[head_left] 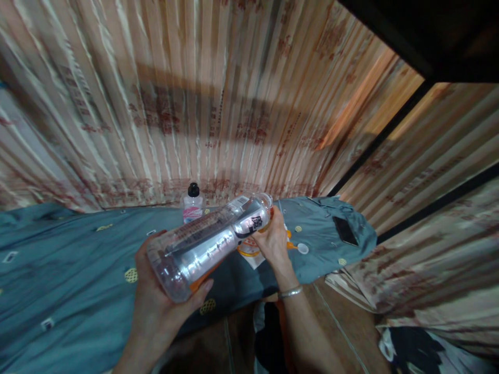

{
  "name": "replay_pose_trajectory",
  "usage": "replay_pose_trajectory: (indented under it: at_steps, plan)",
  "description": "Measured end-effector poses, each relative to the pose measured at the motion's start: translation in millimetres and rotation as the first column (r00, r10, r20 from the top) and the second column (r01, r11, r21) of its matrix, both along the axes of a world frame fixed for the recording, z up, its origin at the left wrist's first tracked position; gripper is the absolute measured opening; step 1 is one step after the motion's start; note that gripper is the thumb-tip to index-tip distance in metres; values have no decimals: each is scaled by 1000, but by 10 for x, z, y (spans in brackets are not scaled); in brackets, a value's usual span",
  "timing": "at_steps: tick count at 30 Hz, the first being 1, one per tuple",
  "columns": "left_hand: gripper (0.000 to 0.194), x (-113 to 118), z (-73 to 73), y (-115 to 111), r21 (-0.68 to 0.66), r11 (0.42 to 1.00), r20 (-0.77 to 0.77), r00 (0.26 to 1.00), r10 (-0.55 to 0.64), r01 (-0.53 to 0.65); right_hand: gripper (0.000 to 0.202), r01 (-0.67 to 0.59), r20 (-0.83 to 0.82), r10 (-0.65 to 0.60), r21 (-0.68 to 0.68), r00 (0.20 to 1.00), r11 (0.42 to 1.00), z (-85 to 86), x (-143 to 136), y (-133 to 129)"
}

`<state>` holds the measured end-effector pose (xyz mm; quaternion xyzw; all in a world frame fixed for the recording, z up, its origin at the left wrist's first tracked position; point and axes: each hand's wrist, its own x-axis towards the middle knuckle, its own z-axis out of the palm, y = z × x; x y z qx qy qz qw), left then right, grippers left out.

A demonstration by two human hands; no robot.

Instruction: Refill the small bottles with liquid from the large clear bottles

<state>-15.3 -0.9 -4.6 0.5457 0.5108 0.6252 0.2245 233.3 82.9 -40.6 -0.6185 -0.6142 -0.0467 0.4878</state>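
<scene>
A large clear plastic bottle (210, 244) with a silvery printed label is held tilted, its base at the lower left and its narrower end at the upper right. Around the base end, my left hand (161, 301) is wrapped, thumb underneath. My right hand (275, 236), with a silver bangle on the wrist, grips the narrower end; its fingers are partly hidden behind the bottle. Under that end, a container with an orange rim (249, 250) rests on the cloth, mostly covered. An orange-handled item with a white round end (302, 249) lies to its right.
Behind the large bottle stands a small bottle (192, 205) with a black cap and pink label. A dark phone (345, 230) lies at the right of the green cloth surface (78, 249). Patterned curtains (218, 104) hang behind; dark metal bars (382, 140) cross at right.
</scene>
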Motion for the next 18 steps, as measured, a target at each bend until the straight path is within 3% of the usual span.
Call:
replay_pose_trajectory:
  at_steps: [8,18]
  plan:
    - [77,-25,198,-62,-63,997,-80,995,-52,47,78,20,-14,-20,-9,1000,1000,-9,7,9]
    - [74,-19,169,-63,-33,998,-73,996,-52,49,77,12,-15,-12,-11,1000,1000,6,9,3]
